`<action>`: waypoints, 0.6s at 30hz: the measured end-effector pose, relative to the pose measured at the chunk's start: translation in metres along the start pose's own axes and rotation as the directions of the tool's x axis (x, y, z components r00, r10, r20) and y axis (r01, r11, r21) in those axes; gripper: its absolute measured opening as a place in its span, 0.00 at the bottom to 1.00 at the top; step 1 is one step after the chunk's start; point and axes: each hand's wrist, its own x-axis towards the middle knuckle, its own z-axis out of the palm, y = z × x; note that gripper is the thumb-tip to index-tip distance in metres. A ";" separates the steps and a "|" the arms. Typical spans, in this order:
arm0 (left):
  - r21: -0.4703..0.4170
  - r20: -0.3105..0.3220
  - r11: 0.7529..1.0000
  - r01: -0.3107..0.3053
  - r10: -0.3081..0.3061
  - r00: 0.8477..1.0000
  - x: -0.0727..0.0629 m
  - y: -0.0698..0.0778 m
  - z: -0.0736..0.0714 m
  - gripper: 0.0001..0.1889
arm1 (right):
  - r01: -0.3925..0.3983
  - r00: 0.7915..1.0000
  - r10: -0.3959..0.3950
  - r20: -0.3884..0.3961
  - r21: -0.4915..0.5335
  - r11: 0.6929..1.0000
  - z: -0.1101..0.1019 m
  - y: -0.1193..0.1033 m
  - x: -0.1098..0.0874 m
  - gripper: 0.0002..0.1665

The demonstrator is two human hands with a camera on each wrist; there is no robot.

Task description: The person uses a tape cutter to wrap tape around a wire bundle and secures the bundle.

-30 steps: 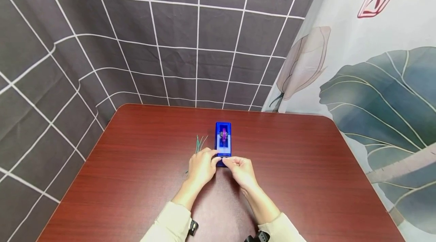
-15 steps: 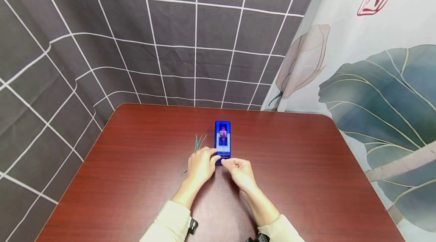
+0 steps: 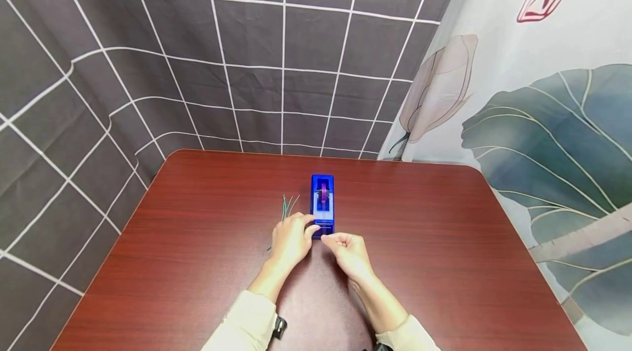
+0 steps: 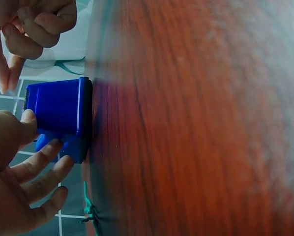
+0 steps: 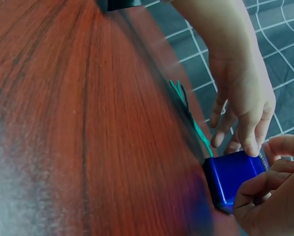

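A blue tape dispenser [image 3: 324, 218] with a purple core in its well stands on the table, its toothed front end toward me. My left hand [image 3: 290, 238] holds it from the left, thumb at the top front edge by the teeth and fingers along its side. Just in front of that end, my right hand [image 3: 351, 252] pinches the end of the clear tape [image 4: 13, 92] between thumb and forefinger. In the left wrist view a short see-through piece shows between those fingertips and the toothed edge. The right hand's other fingers are curled in.
Several thin green ties [image 3: 285, 208] lie on the brown wooden table [image 3: 444, 241], left of the dispenser and partly behind my left hand. A grey checked curtain [image 3: 257, 38] hangs behind the table, with a leaf-patterned white one [image 3: 494, 55] on the right.
My right hand's fingertips have drawn slightly back toward me from the dispenser's front end. The left hand keeps its hold, and the dispenser stays in place.
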 end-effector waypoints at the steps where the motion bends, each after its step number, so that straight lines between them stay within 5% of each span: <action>1: 0.001 0.000 1.000 0.000 0.000 1.000 0.000 0.000 0.000 0.11 | -0.005 1.000 0.005 0.001 0.005 1.000 0.000 0.000 -0.001 0.17; 18: 0.012 -0.008 1.000 0.004 -0.004 1.000 0.002 0.003 -0.001 0.11 | -0.025 1.000 0.025 0.008 0.019 1.000 -0.003 0.004 -0.008 0.14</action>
